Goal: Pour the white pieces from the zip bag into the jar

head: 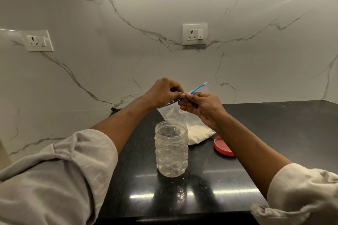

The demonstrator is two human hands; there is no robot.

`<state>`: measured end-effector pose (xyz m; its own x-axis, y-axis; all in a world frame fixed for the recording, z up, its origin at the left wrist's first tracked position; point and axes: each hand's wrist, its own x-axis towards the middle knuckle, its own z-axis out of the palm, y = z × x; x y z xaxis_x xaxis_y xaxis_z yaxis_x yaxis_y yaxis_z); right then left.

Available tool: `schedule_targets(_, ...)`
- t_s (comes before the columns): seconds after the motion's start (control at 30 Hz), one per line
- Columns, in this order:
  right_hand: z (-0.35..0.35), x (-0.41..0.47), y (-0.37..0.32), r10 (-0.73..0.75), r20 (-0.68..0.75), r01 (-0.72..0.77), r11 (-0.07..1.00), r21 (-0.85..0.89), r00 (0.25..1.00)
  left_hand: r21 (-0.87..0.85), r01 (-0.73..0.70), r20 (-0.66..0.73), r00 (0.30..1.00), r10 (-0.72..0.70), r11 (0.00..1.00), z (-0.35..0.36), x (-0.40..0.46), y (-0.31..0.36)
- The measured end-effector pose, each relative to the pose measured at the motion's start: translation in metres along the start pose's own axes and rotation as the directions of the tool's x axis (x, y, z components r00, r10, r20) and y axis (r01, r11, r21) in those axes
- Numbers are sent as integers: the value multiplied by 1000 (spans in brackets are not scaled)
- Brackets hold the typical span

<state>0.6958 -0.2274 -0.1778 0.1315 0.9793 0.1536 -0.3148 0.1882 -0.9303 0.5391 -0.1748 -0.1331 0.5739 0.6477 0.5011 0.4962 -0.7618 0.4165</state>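
A clear zip bag (175,115) with a blue zip strip stands on the black counter (274,133), its bottom full of white pieces (198,134). My left hand (163,92) and my right hand (200,107) both pinch the bag's top edge at the blue strip, fingertips almost touching. The strip's slider end sticks up to the right of my hands. A clear, bumpy plastic jar (171,150) stands open and upright just in front of the bag, with nothing visible inside. My right wrist hides part of the bag.
A red lid (223,146) lies on the counter right of the jar, partly under my right forearm. A marble wall with two sockets (195,34) (37,40) rises behind. The counter's front edge runs near the bottom of the view.
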Motion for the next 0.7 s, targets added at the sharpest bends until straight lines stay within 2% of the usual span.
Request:
schedule_targets(0.23, 4, -4, 3, -7, -42, 9, 1000, 28, 999, 118, 31, 4, 999, -32, 993, 7, 2, -2)
schedule_targets(0.43, -5, -8, 8, -16, -211, -32, 975, -222, 977, 199, 78, -159, 986, -46, 977, 0, 7, -8)
schedule_targets(0.6, -9, -12, 10, 5, -239, -60, 973, -222, 971, 277, 41, -198, 980, 15, 960, 1, 7, -8)
schedule_targets(0.7, -5, -13, 7, -19, -216, -34, 971, -238, 976, 318, -52, -97, 992, 87, 947, 2, 9, -4)
